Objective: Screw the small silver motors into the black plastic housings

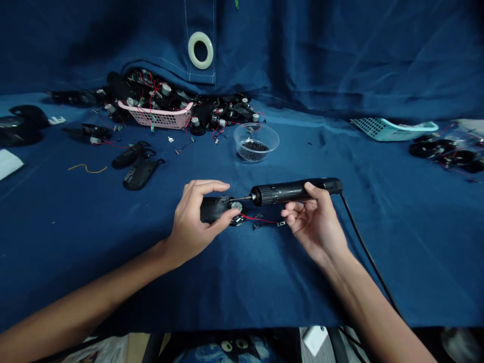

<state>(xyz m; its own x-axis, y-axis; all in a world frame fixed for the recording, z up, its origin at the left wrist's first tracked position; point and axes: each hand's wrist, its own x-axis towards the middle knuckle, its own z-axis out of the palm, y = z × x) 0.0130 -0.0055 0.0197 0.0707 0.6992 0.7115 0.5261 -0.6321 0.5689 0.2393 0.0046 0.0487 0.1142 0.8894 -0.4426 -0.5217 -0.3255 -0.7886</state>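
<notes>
My right hand (317,222) is closed around a black corded electric screwdriver (295,191), held almost level with its bit pointing left. The bit reaches a black plastic housing (216,207) lying on the blue cloth; whether it sits in a screw is too small to tell. My left hand (196,212) grips this housing, thumb on the near side and fingers along the far side. At the housing's right end is a round silvery motor (237,206). Red wires run from it to a small circuit board (281,223) near my right fingertips.
Beyond my hands stands a clear bowl (257,128) of small dark screws. A pink basket (162,118) heaped with wired parts is at the back left, loose black shells (139,171) before it. A turquoise basket (397,130) lies back right. The screwdriver's cable (366,247) trails toward the front edge.
</notes>
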